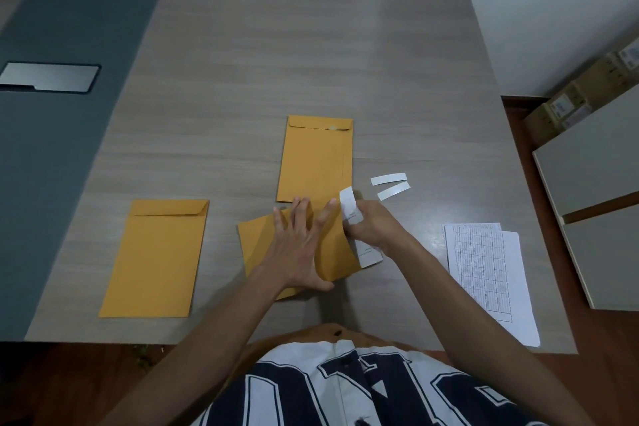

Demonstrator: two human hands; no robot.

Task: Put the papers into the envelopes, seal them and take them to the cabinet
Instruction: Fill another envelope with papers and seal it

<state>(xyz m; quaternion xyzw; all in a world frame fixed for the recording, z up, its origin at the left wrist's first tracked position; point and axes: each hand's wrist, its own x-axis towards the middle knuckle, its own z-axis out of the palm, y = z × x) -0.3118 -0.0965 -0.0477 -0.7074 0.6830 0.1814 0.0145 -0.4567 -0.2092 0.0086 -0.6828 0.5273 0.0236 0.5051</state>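
Note:
Three yellow-brown envelopes lie on the wooden table (311,45). One envelope (155,259) rests at the left with its flap folded down, and a second envelope (316,159) lies farther back in the middle. My left hand (297,245) presses flat, fingers spread, on the third envelope (256,242), which lies tilted in front of me. My right hand (373,228) pinches a white paper strip (349,206) at that envelope's right end, where a bit of printed paper (368,254) sticks out. A stack of printed papers (484,273) lies at the right.
Two loose white strips (390,185) lie right of the middle envelope. A grey band with a metal plate (48,76) runs along the table's left side. Cardboard boxes (581,97) and pale panels (594,176) stand on the floor to the right.

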